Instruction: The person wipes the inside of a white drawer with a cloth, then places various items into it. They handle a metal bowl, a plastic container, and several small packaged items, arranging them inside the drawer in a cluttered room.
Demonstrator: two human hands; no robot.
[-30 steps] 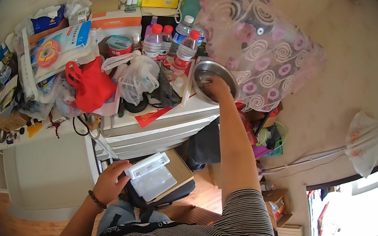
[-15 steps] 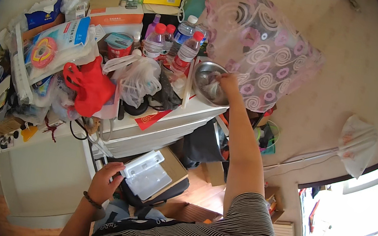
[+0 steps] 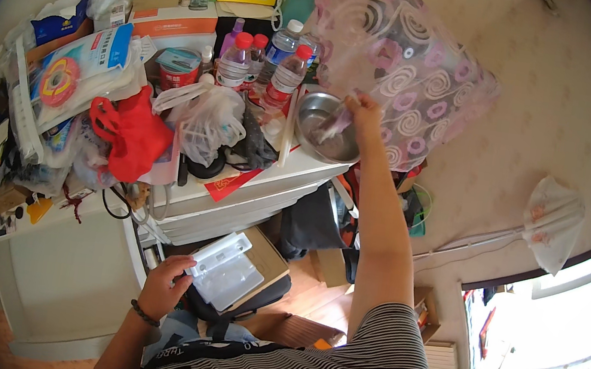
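My left hand (image 3: 167,283), low in the view, grips the edge of an open white plastic case (image 3: 228,279) with a hinged lid. The case is tilted over a cardboard box. Farther up, my right hand (image 3: 364,115) reaches over the right rim of a round metal bowl (image 3: 312,108). Its fingers are closed on a crumpled, see-through plastic piece (image 3: 335,126), which hangs down into the bowl. What that piece is exactly, or whether it contains anything, I cannot tell. The bowl stands on the right end of a white cabinet top.
Clutter covers the cabinet top: bottles with red caps (image 3: 234,63), a red cloth bag (image 3: 137,136), a crumpled clear bag (image 3: 213,128). A patterned plastic sheet (image 3: 431,83) hangs behind the bowl. Below lies a cardboard box (image 3: 271,260).
My right hand has risen slightly out of the bowl, lifting the plastic piece with it. The left hand keeps its hold on the white case. The whole view has shifted a little.
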